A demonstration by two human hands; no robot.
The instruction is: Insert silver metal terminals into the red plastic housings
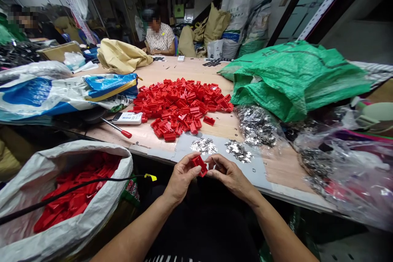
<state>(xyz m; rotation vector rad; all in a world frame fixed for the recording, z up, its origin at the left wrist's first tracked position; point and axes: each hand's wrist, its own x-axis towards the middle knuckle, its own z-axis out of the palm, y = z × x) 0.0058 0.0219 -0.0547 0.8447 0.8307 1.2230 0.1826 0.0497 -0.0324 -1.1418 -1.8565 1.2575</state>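
My left hand [180, 176] pinches a small red plastic housing [199, 165] between thumb and fingers, just off the table's front edge. Close against its right side is my right hand [229, 175], thumb and fingertips drawn together; whatever they hold is too small or hidden to make out. Just beyond my hands, two small heaps of shiny flat metal pieces [203, 146] [239, 151] lie on a grey sheet [258, 172]. Behind them spreads a large pile of similar red housings [181, 100].
At lower left stands an open white sack [123, 168] of red parts. A red-handled tool [125, 133] and a white box [127, 118] lie left of the pile. Bags of metal pieces [258, 127] and a green sack [294, 73] occupy the right. Across the table sits a person [160, 37].
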